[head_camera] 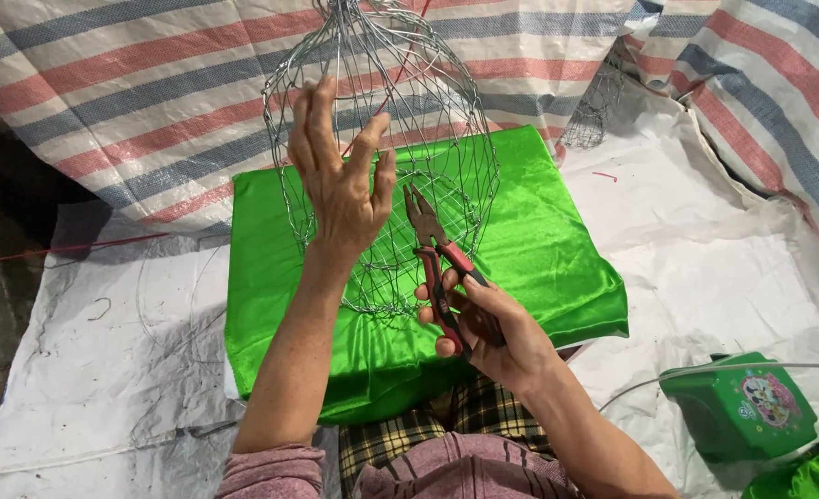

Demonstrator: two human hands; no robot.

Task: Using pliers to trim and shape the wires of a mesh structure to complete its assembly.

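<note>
Step in hand, as judged: wire-frame work, mid-joint. The left hand [340,189] is bracing the wire cage [382,157], fingers spread wide and pressed against the near side of the mesh, not closed around any one strand that I can make out. The cage is standing upright, bulbous in the middle, narrowing toward the top where it is running out of view; its foot is resting on or just above the green satin cloth [539,240].

The right hand [488,328] is gripping the red-handled pliers [439,263], fingers wrapped round both handles. The nose is pointing up and into the lower mesh; the jaws are looking slightly parted, and whether they are pinching a wire I cannot tell.

Next move, as judged: it is calling for the nose to settle on one crossing, with the left hand keeping the frame from turning, since thin wire is springy and the cage is light.

Surface: the cloth is covering a box-like block just in front of the lap. A white plastic sheet [705,268] is lying on the floor, with loose wire [165,305] curling at left. A striped tarpaulin [132,102] is hanging behind. A green plastic box [738,407] is sitting at lower right, well apart from the cage.
</note>
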